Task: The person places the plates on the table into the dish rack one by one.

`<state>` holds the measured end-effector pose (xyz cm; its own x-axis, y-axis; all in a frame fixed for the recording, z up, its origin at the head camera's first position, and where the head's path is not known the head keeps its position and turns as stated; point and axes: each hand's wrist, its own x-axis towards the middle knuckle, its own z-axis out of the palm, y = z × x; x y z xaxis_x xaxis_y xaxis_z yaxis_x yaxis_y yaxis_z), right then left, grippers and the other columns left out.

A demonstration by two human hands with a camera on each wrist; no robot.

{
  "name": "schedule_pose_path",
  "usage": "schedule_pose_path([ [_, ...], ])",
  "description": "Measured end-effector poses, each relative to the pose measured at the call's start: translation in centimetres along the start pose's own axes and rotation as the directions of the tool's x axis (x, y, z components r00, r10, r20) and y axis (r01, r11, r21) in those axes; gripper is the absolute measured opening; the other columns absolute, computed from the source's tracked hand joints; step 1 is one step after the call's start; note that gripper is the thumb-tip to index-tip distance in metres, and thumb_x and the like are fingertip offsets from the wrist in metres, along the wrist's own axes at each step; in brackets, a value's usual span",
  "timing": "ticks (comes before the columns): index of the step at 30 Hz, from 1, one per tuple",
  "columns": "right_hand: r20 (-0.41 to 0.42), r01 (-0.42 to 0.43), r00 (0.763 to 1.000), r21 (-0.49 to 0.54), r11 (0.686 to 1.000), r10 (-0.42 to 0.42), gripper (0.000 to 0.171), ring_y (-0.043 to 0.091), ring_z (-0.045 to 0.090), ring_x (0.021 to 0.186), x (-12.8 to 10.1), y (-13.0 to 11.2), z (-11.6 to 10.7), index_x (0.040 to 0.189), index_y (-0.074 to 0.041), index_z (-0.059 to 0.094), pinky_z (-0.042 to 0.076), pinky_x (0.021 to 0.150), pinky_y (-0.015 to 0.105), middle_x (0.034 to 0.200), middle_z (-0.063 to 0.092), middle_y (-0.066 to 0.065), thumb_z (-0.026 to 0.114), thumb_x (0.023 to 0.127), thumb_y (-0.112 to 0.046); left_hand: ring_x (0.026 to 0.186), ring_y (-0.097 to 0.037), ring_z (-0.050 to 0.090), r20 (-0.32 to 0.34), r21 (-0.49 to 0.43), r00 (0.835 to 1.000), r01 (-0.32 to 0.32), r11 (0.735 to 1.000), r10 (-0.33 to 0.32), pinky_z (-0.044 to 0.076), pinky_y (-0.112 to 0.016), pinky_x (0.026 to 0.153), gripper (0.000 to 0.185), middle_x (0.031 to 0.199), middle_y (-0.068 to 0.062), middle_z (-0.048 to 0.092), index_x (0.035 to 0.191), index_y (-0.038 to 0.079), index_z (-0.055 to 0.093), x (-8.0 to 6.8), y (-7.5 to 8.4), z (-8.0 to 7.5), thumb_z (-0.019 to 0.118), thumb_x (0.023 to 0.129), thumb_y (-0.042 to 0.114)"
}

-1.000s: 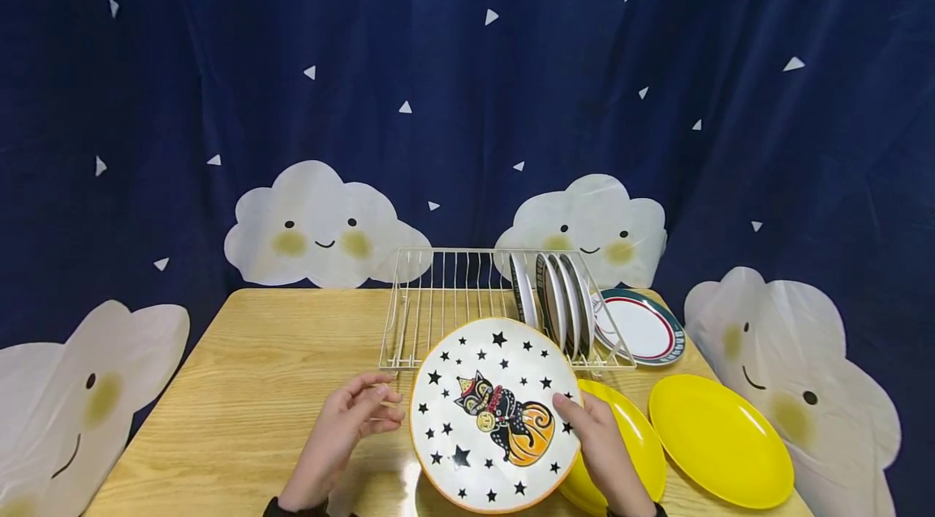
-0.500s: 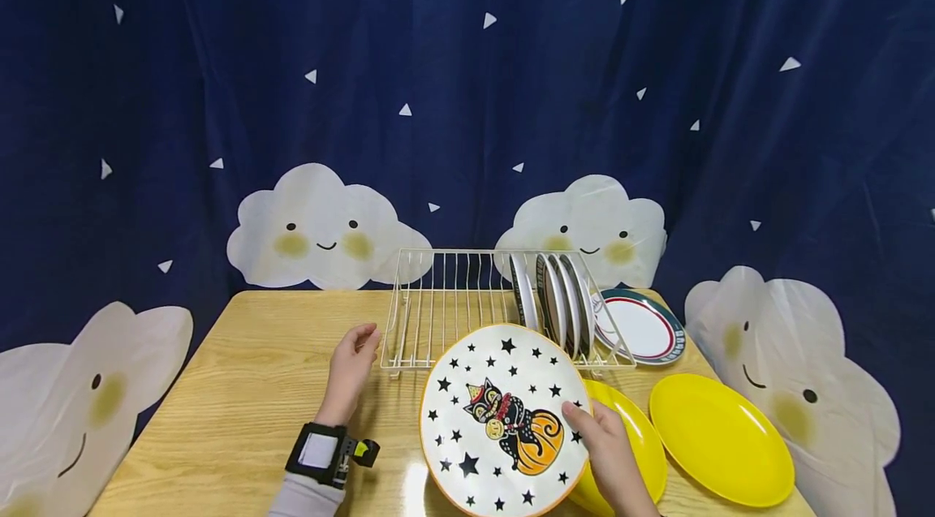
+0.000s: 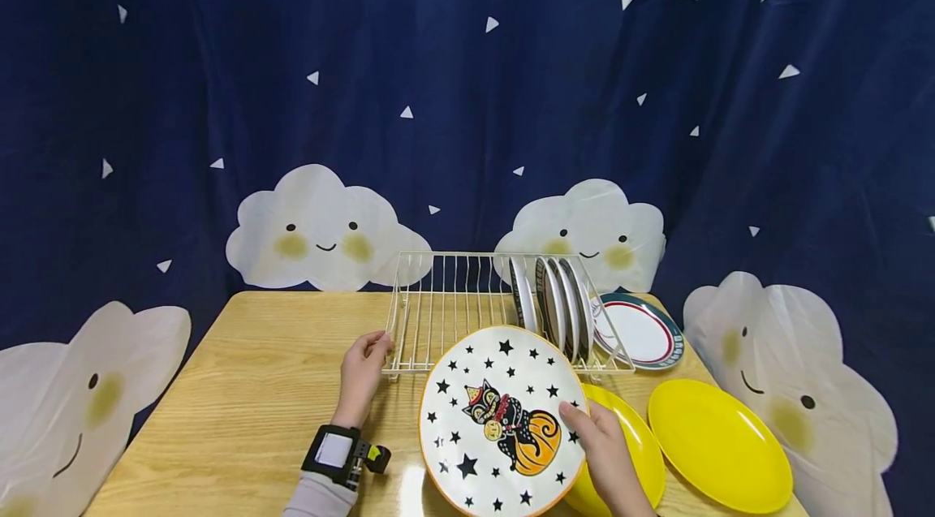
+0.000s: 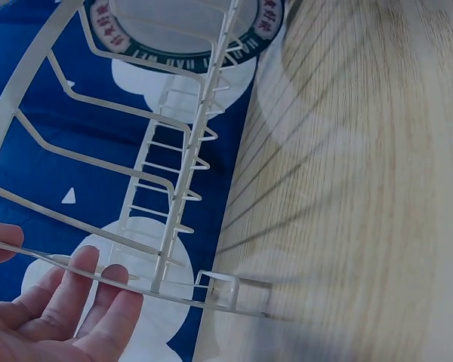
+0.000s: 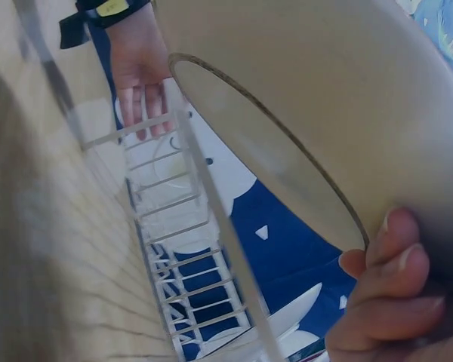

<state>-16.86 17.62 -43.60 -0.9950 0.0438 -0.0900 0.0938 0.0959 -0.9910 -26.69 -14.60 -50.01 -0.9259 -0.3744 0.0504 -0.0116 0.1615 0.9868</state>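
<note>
A dark blue curtain (image 3: pixel 467 135) fills the background, printed with white triangles and smiling clouds (image 3: pixel 321 237). In front of it stands a light wooden desk (image 3: pixel 270 387), and on the desk a white wire rack (image 3: pixel 467 253) near the far edge. Several plates (image 3: pixel 561 310) stand on edge toward the rack's right end (through the wires, the left wrist view shows one with a dark green, lettered rim).

A white plate with an orange edge, black stars and a cat on a pumpkin (image 3: pixel 504 420) is held up on the near side of the rack, covering part of its front rail in the head view. Two yellow plates lie on the desk to the right: one (image 3: pixel 719 445) in full view, the other (image 3: pixel 634 444) partly hidden. A green-rimmed plate (image 3: pixel 646 330) lies just beside the rack's right end.

The right hand (image 3: pixel 608 456) pinches the star plate's right edge, thumb on the face, fingers underneath. The left hand (image 3: pixel 363 375) grips the rack's left end, its fingers curled about the wire; a black strap (image 3: pixel 332 452) circles that wrist.
</note>
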Motion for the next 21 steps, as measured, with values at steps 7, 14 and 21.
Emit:
schedule_pose_path([
  [7, -0.003, 0.104, 0.995, -0.067, 0.992, -0.104, 0.033, 0.020, 0.067, 0.068, 1.4, -3.8, 0.4, 0.108, 0.000, 0.058, 0.054, 0.060, 0.032, 0.084, 0.068, 0.015, 0.047, 0.093, -0.027, 0.094, -0.031, 0.058, -0.003, 0.001, 1.000, -0.002, 1.000, 0.002, 0.045, -0.023, 0.071, 0.034, 0.099, -0.015, 0.065, 0.113, 0.006, 0.056, 0.1, 0.0, -0.1, 0.051, 0.090, 0.030],
  [14, -0.079, 0.325, 0.925, -0.338, 0.883, -0.371, 0.033, 0.009, 0.061, 0.058, 3.5, -8.8, 0.6, 0.095, -0.001, 0.062, 0.050, 0.051, 0.023, 0.077, 0.066, 0.017, 0.048, 0.092, -0.031, 0.083, -0.019, 0.060, -0.004, 0.026, 0.999, -0.040, 0.999, 0.040, 0.045, -0.023, 0.070, 0.034, 0.099, -0.016, 0.065, 0.113, 0.006, 0.057, 0.1, -0.1, 0.0, 0.051, 0.090, 0.031],
  [21, -0.088, 0.500, 0.737, -0.596, 0.629, -0.670, 0.028, 0.015, 0.047, 0.048, 5.7, -12.1, 2.2, 0.082, -0.002, 0.060, 0.034, 0.039, 0.025, 0.059, 0.055, 0.010, 0.048, 0.091, -0.025, 0.090, -0.027, 0.060, -0.009, 0.023, 1.000, -0.028, 0.999, 0.029, 0.046, -0.023, 0.070, 0.033, 0.098, -0.015, 0.066, 0.113, 0.007, 0.057, 0.0, -0.1, 0.0, 0.051, 0.090, 0.029],
])
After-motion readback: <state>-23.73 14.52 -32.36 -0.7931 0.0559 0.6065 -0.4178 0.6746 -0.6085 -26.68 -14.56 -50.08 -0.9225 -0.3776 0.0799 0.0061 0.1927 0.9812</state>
